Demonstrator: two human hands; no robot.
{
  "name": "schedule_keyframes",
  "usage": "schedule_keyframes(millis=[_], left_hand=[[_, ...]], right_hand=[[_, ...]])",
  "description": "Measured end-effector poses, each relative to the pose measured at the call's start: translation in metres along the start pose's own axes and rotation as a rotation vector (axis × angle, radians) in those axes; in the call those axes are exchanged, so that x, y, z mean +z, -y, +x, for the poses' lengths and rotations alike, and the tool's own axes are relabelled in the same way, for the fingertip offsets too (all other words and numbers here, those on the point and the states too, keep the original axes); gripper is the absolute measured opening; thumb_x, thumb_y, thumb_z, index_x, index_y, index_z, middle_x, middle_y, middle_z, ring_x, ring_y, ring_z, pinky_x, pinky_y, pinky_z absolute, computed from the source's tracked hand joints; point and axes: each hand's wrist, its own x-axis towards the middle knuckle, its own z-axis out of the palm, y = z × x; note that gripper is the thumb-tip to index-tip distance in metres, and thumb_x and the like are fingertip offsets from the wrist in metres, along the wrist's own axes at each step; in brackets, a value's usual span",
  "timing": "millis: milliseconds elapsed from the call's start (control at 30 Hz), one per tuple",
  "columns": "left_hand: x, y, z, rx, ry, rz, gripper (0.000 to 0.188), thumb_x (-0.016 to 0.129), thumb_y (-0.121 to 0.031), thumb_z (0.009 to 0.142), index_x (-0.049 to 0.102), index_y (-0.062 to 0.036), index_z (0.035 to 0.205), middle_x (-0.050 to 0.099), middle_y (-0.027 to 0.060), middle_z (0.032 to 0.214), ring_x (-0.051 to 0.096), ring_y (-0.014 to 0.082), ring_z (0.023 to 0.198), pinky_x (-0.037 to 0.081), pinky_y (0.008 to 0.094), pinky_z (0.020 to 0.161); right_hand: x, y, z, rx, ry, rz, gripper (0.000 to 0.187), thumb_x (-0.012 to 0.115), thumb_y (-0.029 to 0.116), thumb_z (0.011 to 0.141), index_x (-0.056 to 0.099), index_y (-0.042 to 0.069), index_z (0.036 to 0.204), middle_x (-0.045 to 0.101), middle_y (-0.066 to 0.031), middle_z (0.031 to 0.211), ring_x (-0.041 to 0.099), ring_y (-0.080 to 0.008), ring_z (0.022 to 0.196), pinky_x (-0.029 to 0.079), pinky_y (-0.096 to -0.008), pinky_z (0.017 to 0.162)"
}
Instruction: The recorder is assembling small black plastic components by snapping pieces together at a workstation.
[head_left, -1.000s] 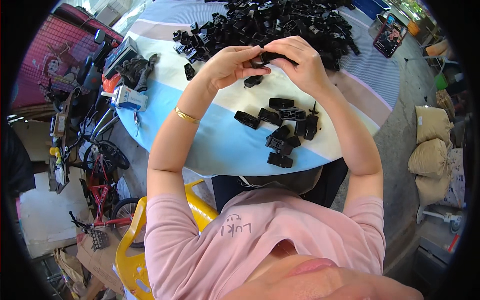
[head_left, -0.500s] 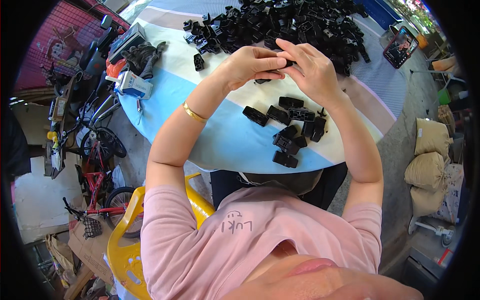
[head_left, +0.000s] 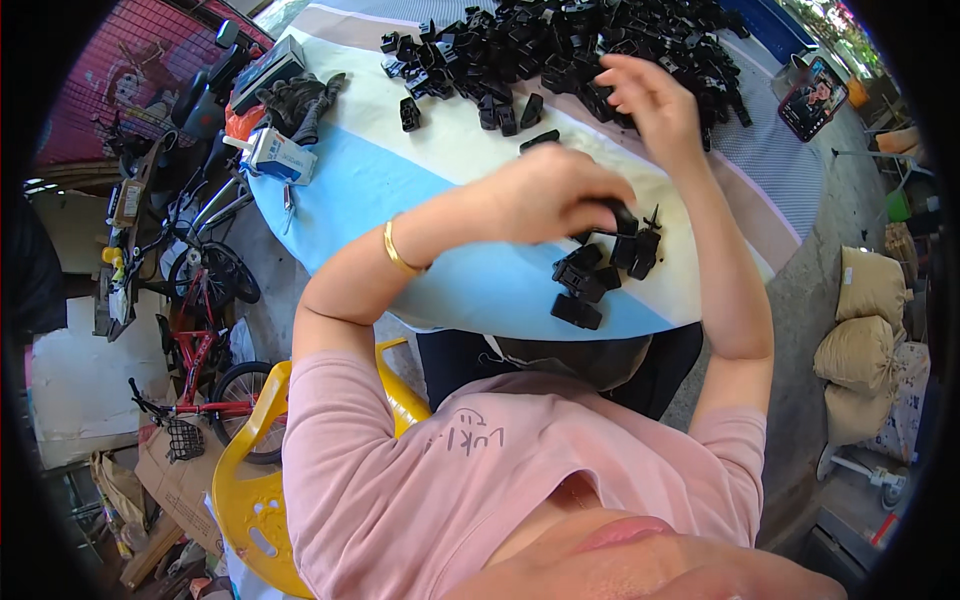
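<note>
My left hand (head_left: 555, 195) is over the small group of finished-looking black plastic parts near the front of the table, slightly smeared by motion. Its thumb and fingers are closed round a black plastic part (head_left: 621, 214), and the hand covers some of the group. Just in front of my right wrist, other parts of the group (head_left: 577, 311) lie on the cloth. My right hand (head_left: 658, 108) hovers at the near right edge of the big heap of black plastic parts (head_left: 560, 50), fingers apart, with nothing visible in them.
A striped cloth covers the round table (head_left: 400, 170). At its left lie a blue and white box (head_left: 280, 157), dark gloves (head_left: 302, 105) and a larger box (head_left: 268, 75). A phone (head_left: 812, 98) stands at the right edge. A yellow chair (head_left: 250, 490) is at my left.
My hands have parted. The left moved down to the small group with a black part; the right moved up and right toward the heap.
</note>
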Motion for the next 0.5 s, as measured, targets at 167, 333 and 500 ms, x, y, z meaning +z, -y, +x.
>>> schedule_keyframes(millis=[167, 333, 500], left_hand=[[0.021, -0.006, -0.009, 0.293, -0.085, 0.283, 0.029, 0.069, -0.019, 0.075, 0.064, -0.0089, 0.101, 0.061, 0.0079, 0.104, 0.052, 0.0275, 0.099, 0.043, 0.0369, 0.083], [-0.006, 0.008, -0.007, 0.324, -0.266, -0.024, 0.030, 0.071, -0.020, 0.073, 0.065, -0.0071, 0.099, 0.064, 0.0083, 0.095, 0.057, 0.0254, 0.089, 0.042, 0.0364, 0.085], [-0.084, 0.144, -0.045, -0.172, -0.843, 0.473, 0.045, 0.065, -0.038, 0.080, 0.061, -0.0028, 0.108, 0.058, 0.0198, 0.109, 0.053, 0.0333, 0.104, 0.039, 0.0396, 0.093]], right_hand=[[0.058, -0.013, -0.005, -0.435, 0.323, -0.461, 0.028, 0.067, 0.015, 0.075, 0.066, 0.011, 0.102, 0.058, -0.0046, 0.116, 0.053, -0.0248, 0.096, 0.046, -0.0335, 0.083], [0.051, -0.016, -0.002, -0.664, 0.468, -0.679, 0.027, 0.069, 0.020, 0.072, 0.067, 0.012, 0.098, 0.057, -0.0036, 0.115, 0.053, -0.0241, 0.096, 0.047, -0.0337, 0.083], [0.052, 0.001, -0.016, -0.392, 0.353, -0.532, 0.024, 0.068, 0.020, 0.075, 0.065, 0.006, 0.095, 0.056, -0.0072, 0.115, 0.054, -0.0268, 0.097, 0.046, -0.0355, 0.084]])
